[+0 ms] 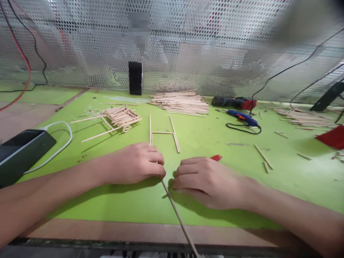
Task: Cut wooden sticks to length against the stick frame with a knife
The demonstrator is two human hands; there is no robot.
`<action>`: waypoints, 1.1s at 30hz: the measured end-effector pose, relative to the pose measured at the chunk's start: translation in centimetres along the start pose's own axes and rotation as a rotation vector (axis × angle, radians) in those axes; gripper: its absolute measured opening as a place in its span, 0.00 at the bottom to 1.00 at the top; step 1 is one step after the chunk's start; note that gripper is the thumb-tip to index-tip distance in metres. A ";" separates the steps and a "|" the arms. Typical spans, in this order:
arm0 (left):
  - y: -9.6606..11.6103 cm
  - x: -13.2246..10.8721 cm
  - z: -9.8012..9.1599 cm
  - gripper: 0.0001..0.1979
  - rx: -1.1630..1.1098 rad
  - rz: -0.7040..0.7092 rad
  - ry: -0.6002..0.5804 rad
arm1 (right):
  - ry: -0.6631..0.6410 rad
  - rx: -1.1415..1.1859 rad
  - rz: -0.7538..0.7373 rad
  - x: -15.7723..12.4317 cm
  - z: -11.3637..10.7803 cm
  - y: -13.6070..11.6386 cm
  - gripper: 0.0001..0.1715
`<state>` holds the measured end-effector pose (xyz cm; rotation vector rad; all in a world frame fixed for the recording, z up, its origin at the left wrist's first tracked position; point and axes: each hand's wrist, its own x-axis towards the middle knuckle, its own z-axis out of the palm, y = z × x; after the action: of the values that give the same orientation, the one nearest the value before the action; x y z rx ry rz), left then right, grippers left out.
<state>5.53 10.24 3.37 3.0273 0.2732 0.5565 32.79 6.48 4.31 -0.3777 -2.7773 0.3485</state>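
My left hand (141, 162) pinches a thin wooden stick (178, 216), which slants down past the table's front edge. To its right, my right hand (208, 181) is curled with fingers bent, closed around what looks like a red utility knife (216, 157). Only the knife's ribbed red end shows; the rest is hidden under the hand. Just beyond both hands an H-shaped stick frame (162, 133) lies flat, its near left end partly behind my left hand. Farther left stands a small built stick model (122, 117) with two long sticks reaching left.
A pile of sticks (182, 102) lies at the back, beside a black-and-red tool (228, 101) and a blue glue gun (242, 117). More sticks (303, 117) and offcuts (263, 157) lie right. A phone (135, 78) leans on the perforated screen. A dark device (27, 150) with a white cable sits left.
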 end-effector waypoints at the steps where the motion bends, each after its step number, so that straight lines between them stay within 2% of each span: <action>1: 0.0 0.0 0.0 0.10 0.017 0.004 -0.002 | -0.001 -0.003 0.002 0.0 0.0 -0.1 0.13; 6: 0.2 -0.1 0.2 0.10 0.084 0.008 -0.010 | -0.032 -0.065 0.049 0.0 -0.2 -0.8 0.12; 16: -0.4 0.3 0.6 0.12 0.157 -0.016 0.034 | -0.063 -0.076 0.248 0.2 -0.1 -1.7 0.13; 23: -0.9 0.6 1.0 0.06 0.228 -0.118 0.020 | -0.025 -0.135 0.364 0.7 0.3 -1.4 0.11; 29: -1.4 0.7 1.3 0.07 0.172 -0.162 0.028 | -0.010 -0.173 0.387 0.9 0.5 -0.9 0.10; 33: -1.2 0.0 0.9 0.10 0.083 -0.112 0.046 | -0.016 -0.170 0.386 0.9 0.5 -0.9 0.10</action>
<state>5.61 11.40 2.45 3.0569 0.4765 0.6222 31.57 5.80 4.32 -0.9617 -2.7459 0.2004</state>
